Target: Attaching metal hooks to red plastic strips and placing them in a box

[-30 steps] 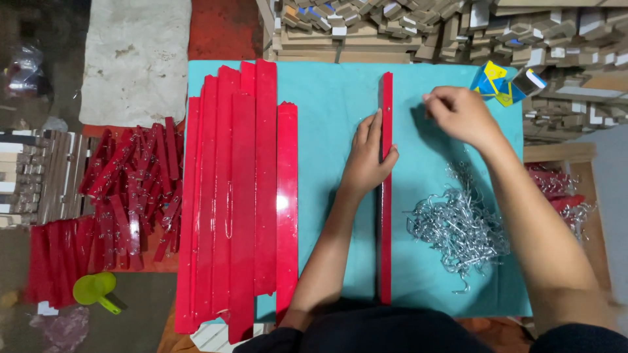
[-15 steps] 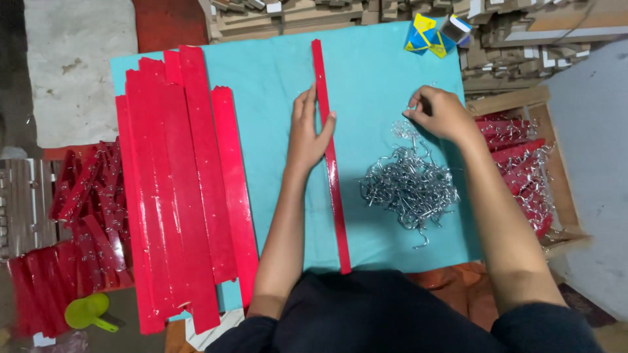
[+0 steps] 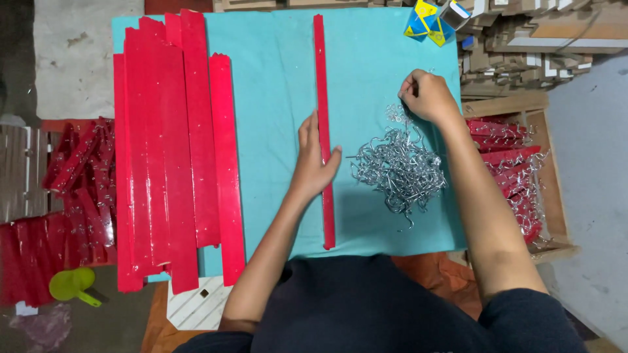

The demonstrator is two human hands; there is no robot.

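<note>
Pressing your left hand (image 3: 314, 163) flat on the single red strip (image 3: 323, 131), fingers spread open, palm down, thumb out to the right of it. That strip lies lengthwise near-to-far on the teal surface (image 3: 275, 117), middle of the scene, and reaches almost to the near edge.

Your right hand (image 3: 428, 97) is closed, fingertips pinched at the far edge of the pile of small metal hooks (image 3: 399, 168). It looks like it pinches one hook, but the piece is too small to be sure. The pile sits just right of the strip, not touching it.

Change since a second ago: your right hand was up at the far right corner of the surface, away from the hooks; half a second ago it had come down to the pile's far edge, and now it's pinched tight there. Your left hand has stayed on the strip throughout, so the strip hasn't shifted on the surface. Read: strip pinned, hook pickup under way.

Around: stack of red strips (image 3: 170, 144) on the left side of the surface, some overhanging the near edge. Wooden crate (image 3: 556, 196) on the right holds red strips with hooks already on them. More red pieces on the floor at left, green scoop (image 3: 72, 285) near left, yellow-blue box (image 3: 425, 19) at the far right corner.
</note>
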